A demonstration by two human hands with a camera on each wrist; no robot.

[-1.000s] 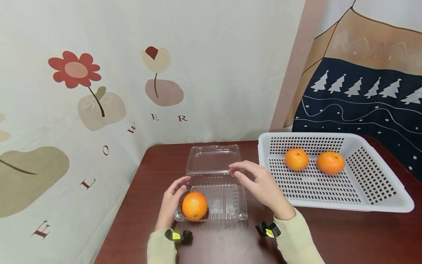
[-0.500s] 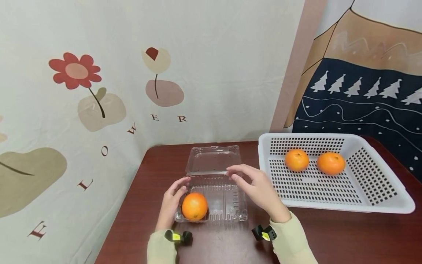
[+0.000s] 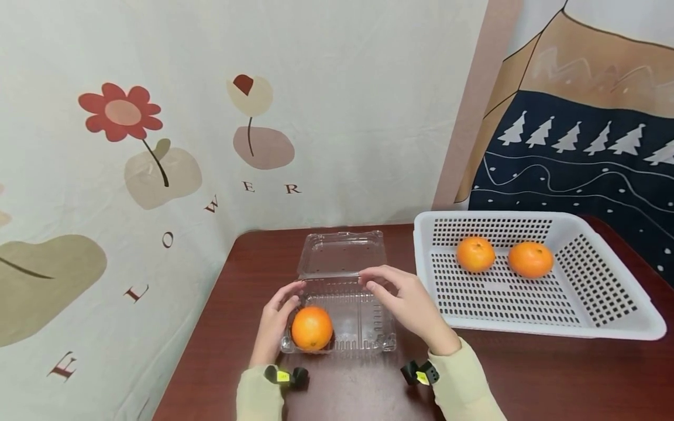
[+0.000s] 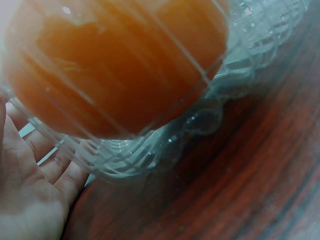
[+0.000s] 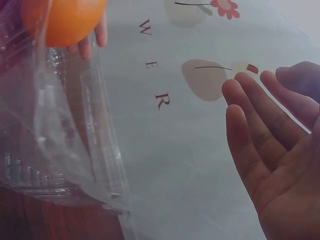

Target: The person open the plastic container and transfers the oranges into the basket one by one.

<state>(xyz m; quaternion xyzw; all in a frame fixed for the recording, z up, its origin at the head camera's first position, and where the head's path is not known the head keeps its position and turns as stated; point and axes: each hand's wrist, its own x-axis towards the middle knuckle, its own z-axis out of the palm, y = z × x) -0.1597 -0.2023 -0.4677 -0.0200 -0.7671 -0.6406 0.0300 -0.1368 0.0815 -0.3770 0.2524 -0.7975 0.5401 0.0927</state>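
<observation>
A clear plastic clamshell box [image 3: 347, 321] lies with its lid [image 3: 342, 254] folded back on the table. One orange [image 3: 312, 328] sits in the box's front left part. My left hand [image 3: 275, 320] rests along the box's left side, fingers extended; in the left wrist view, the fingers [image 4: 52, 155] lie against the clear wall beside the orange [image 4: 115, 65]. Over the back right of the box hovers my right hand [image 3: 408, 301]. Its palm and slightly bent fingers hold nothing in the right wrist view, where the hand [image 5: 280, 145] is apart from the box [image 5: 65, 135].
To the right stands a white perforated basket [image 3: 590, 330] with two oranges [image 3: 530, 260] inside. The dark red wooden table [image 3: 226, 351] backs onto a wall hanging [image 3: 358, 117] printed with flowers and letters. Each wrist carries a small black camera [image 3: 419, 372].
My right hand has shifted a little to the left over the box. The left hand, box and oranges hold their places.
</observation>
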